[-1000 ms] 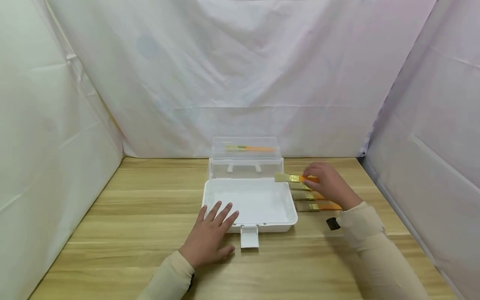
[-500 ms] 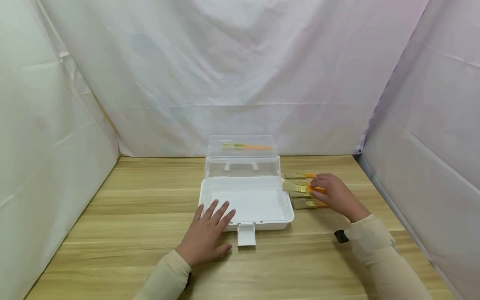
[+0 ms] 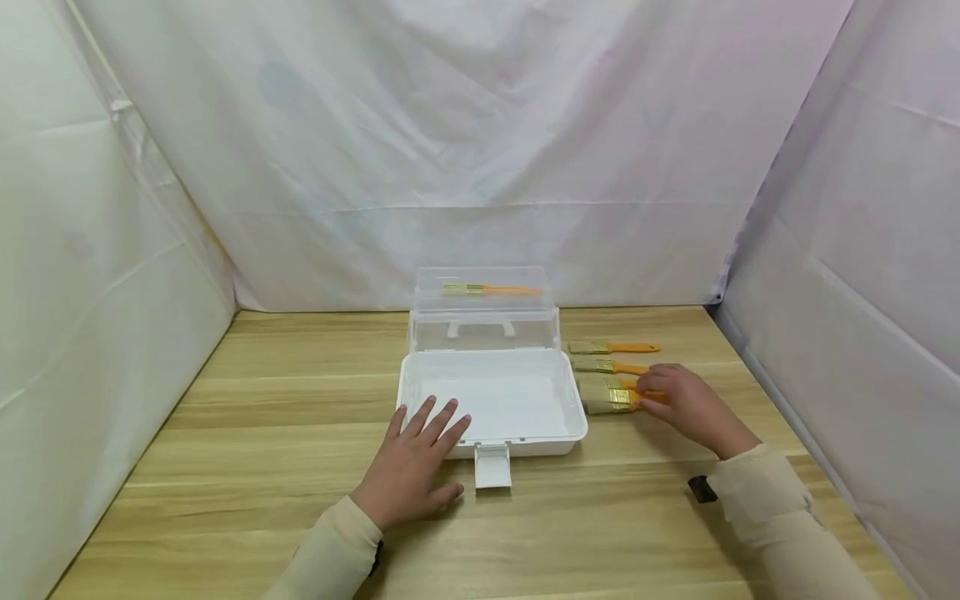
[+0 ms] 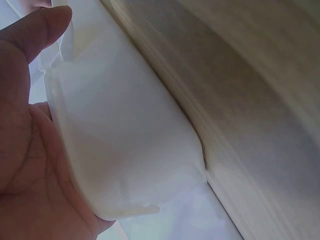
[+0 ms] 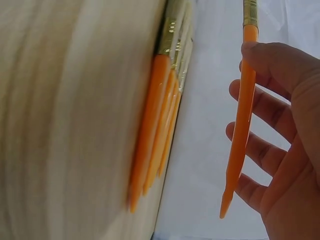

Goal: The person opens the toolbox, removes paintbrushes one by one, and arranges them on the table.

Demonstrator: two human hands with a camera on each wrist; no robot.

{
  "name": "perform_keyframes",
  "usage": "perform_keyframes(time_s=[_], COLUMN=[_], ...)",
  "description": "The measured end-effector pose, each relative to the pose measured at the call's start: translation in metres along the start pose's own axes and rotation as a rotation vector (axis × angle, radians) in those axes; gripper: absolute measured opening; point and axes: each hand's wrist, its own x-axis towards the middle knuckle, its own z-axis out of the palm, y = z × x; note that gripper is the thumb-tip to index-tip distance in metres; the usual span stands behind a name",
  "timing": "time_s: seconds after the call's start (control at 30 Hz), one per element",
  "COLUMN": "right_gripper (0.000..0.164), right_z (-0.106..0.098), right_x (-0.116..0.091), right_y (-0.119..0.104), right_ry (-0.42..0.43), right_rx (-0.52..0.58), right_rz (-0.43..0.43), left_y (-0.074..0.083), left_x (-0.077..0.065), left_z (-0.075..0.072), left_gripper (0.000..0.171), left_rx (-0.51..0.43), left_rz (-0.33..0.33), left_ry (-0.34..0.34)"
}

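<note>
In the head view my right hand (image 3: 690,408) pinches the orange handle of a flat paintbrush (image 5: 245,95) between thumb and fingers. The right wrist view has it raised off the table, its bristles out of frame. Two paintbrushes, a back one (image 3: 633,347) and a nearer one (image 3: 609,367), lie to the right of a white plastic box (image 3: 517,396). The held brush partly covers a third in the head view. My left hand (image 3: 408,475), fingers spread, rests on the box's front left rim. In the left wrist view its palm is against the box wall (image 4: 120,125).
The box's clear lid (image 3: 480,336) stands raised at the back, with another orange-handled brush (image 3: 510,291) visible in it. A white latch (image 3: 492,468) hangs at the box's front. White cloth walls (image 3: 480,167) border the wooden table (image 3: 300,375) behind and at both sides.
My right hand has carried the pinched paintbrush toward the front, from over the backmost brush to over the frontmost one. The left hand stays on the box. The head view has shifted slightly.
</note>
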Motion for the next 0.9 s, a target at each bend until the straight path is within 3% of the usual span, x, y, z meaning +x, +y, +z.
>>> perform_keyframes(time_s=[0.4, 0.9], right_gripper=[0.017, 0.014], right_z=[0.007, 0.016], right_x=[-0.018, -0.026], right_y=[0.009, 0.011], right_ry=[0.006, -0.078], right_rx=[-0.031, -0.056], right_rz=[-0.077, -0.025], left_y=[0.000, 0.000], left_x=[0.001, 0.000], left_z=[-0.001, -0.002], left_gripper=[0.089, 0.089], left_rx=[0.004, 0.005], left_rz=[-0.006, -0.009], left_ry=[-0.006, -0.018])
